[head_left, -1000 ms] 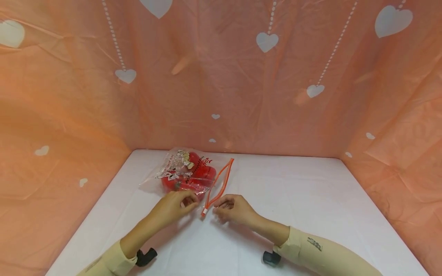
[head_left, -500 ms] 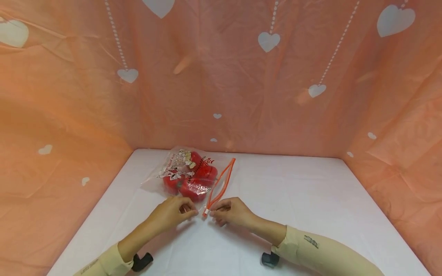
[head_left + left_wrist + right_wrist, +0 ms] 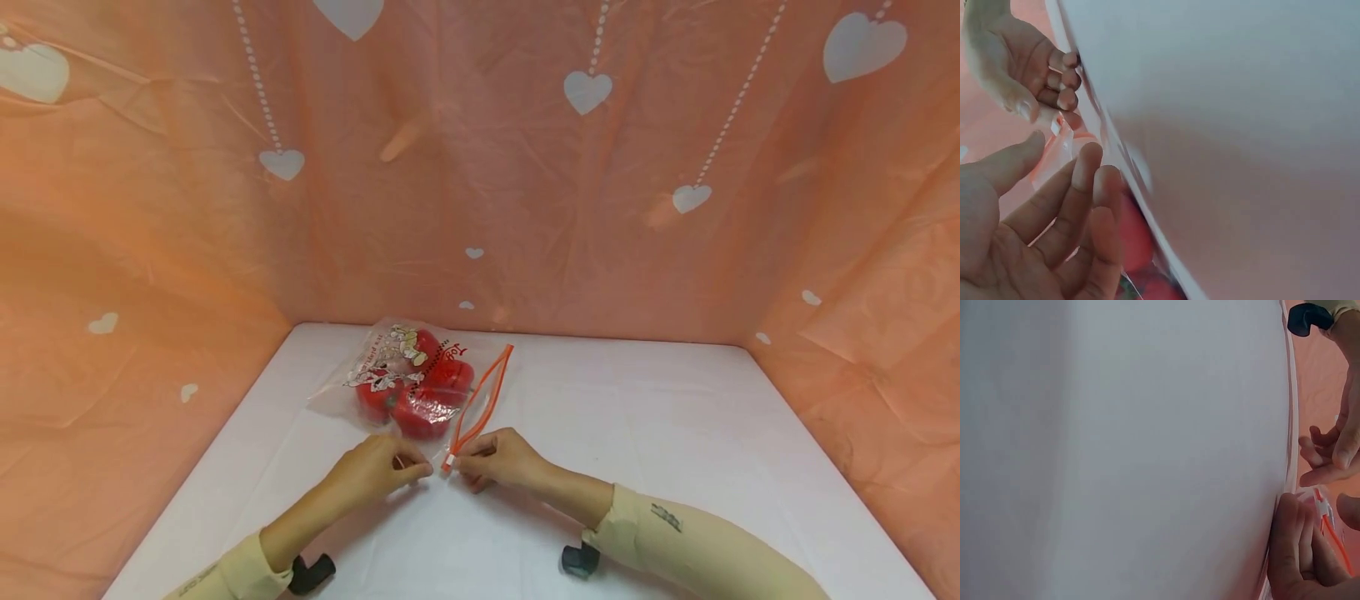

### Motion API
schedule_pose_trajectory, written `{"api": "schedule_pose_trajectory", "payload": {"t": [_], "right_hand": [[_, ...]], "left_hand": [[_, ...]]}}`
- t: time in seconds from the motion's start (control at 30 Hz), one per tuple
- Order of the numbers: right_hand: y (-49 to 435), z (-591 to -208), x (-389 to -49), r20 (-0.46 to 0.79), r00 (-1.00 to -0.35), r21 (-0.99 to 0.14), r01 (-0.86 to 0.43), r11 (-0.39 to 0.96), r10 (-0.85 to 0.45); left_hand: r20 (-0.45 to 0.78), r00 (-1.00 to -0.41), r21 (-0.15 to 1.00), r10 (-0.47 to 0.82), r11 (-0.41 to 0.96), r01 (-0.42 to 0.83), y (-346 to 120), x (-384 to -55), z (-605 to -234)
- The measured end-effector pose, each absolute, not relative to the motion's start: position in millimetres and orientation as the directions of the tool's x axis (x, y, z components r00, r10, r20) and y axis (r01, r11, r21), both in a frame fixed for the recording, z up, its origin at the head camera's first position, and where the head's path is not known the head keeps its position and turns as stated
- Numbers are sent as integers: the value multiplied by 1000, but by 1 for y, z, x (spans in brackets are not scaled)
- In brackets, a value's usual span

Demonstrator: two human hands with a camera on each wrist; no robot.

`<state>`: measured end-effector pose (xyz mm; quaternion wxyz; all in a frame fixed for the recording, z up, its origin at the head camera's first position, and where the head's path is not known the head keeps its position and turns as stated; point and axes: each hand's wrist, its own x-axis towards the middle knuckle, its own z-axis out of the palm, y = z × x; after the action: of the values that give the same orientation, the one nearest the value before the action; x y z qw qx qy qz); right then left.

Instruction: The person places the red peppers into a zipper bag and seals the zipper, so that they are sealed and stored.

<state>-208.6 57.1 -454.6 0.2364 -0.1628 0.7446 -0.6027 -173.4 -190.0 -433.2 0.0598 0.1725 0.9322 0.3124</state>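
Observation:
A clear zip bag (image 3: 337, 392) with printed cartoon figures lies on the white table, holding red bell peppers (image 3: 423, 412) with green stems. Its orange zip edge (image 3: 486, 410) gapes apart, and a white slider (image 3: 449, 460) sits at the near end. My right hand (image 3: 498, 458) is right at this slider; in the right wrist view its thumb (image 3: 1349, 511) stands apart from the fingers, the slider (image 3: 1322, 507) showing in the gap. Left of the bag's near corner, my left hand (image 3: 382, 468) has loosely bent fingers with nothing between them (image 3: 1054, 206).
The white table (image 3: 637, 417) reaches back to an orange curtain (image 3: 525, 208) with white hearts. Curtain also hangs at both sides. Black wrist devices (image 3: 313, 573) show below each sleeve cuff.
My right hand has come slightly left, closer to the slider. My left hand has drawn down a little from the bag, uncovering more of the near pepper.

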Motion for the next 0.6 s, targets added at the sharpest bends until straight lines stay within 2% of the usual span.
{"api": "schedule_pose_trajectory", "payload": {"t": [0.37, 0.6], "right_hand": [[51, -456, -214, -210, -838, -961, 83, 262, -504], [49, -458, -217, -209, -836, -967, 97, 237, -508]], "left_hand": [[-53, -912, 748, 407, 621, 234, -192, -176, -445], [-56, -900, 814, 432, 542, 209, -196, -181, -451]]}}
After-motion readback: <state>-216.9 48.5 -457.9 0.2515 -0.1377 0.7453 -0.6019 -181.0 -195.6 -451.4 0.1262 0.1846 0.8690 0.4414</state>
